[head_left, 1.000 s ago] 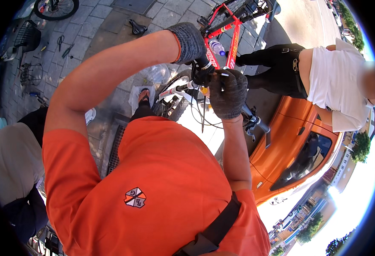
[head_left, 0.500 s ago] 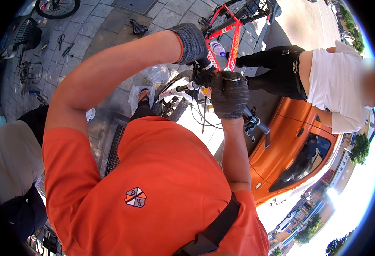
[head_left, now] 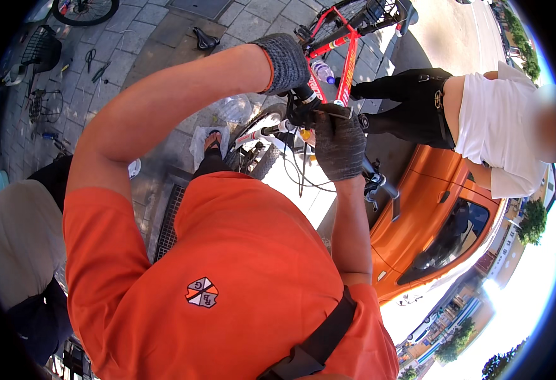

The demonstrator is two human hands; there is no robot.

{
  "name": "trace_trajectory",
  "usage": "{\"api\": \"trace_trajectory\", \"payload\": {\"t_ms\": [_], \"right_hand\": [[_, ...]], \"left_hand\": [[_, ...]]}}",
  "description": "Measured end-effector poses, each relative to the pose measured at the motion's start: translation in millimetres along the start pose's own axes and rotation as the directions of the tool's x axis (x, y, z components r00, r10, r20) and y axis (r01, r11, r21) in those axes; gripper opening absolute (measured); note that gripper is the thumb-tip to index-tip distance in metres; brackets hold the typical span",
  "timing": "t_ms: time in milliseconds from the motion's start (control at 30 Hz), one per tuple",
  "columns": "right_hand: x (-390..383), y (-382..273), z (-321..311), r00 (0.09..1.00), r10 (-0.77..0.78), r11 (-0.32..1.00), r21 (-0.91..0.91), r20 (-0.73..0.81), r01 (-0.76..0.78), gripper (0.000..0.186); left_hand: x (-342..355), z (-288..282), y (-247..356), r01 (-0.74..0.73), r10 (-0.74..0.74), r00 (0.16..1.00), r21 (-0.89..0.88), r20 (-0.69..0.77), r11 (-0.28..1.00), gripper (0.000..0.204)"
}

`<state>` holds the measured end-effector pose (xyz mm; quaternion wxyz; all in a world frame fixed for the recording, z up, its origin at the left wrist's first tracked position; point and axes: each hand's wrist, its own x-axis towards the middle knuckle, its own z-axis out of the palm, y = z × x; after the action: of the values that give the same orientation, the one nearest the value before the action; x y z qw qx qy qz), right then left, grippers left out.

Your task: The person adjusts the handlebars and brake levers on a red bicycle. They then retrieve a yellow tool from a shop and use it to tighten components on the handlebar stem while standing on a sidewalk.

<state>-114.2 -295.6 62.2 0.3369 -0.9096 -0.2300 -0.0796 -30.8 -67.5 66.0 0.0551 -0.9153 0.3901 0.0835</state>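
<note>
My left hand (head_left: 283, 63), in a dark grey knitted glove with an orange cuff edge, is closed at the left side of the handlebar of a red bicycle (head_left: 350, 63). Its fingertips are hidden behind the glove. My right hand (head_left: 341, 147), gloved too, is closed beside the black stem (head_left: 303, 114). From its fist juts a short metal tool (head_left: 336, 111), which looks like a hex key. Between my hands and body are the white fork (head_left: 247, 135) and the front wheel (head_left: 266, 159). Black cables loop below the handlebar, whose right grip (head_left: 396, 208) is free.
A person in a white top (head_left: 490, 126) stands right of the bicycle, beside an orange car (head_left: 417, 209). Another person's pale clothing (head_left: 21, 228) shows at left. On the paving lie a saddle (head_left: 206, 40), pliers (head_left: 101, 72) and a metal drain grate (head_left: 169, 221).
My right hand has turned slightly at the stem, and the metal tool in it has shifted up and a little left. My left hand stays almost where it was.
</note>
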Motion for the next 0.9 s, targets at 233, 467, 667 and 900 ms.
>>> {"api": "trace_trajectory", "payload": {"t_ms": [233,467,667,900], "right_hand": [[0.2,-12.2,-1.3,0.971,0.214,0.973,0.063,0.106,-0.222,0.013],[9.7,-19.7,-9.5,0.985,0.065,0.985,-0.169,0.16,-0.037,0.017],[12.5,-16.8,-2.5,0.957,0.225,0.957,-0.224,0.181,-0.183,0.023],[10.3,-16.3,-20.8,0.907,0.401,0.884,0.203,0.132,-0.42,0.024]], "left_hand": [[1.5,2.9,-0.8,-0.003,0.003,1.0,0.0,-0.005,1.0,0.02],[-1.3,-4.8,-0.8,-0.002,0.004,1.0,-0.047,0.024,0.999,0.021],[-3.6,-12.3,2.4,0.041,-0.037,0.999,-0.139,0.037,0.989,0.024],[-3.2,-7.8,-0.5,-0.033,0.033,0.999,-0.044,0.014,0.998,0.025]]}}
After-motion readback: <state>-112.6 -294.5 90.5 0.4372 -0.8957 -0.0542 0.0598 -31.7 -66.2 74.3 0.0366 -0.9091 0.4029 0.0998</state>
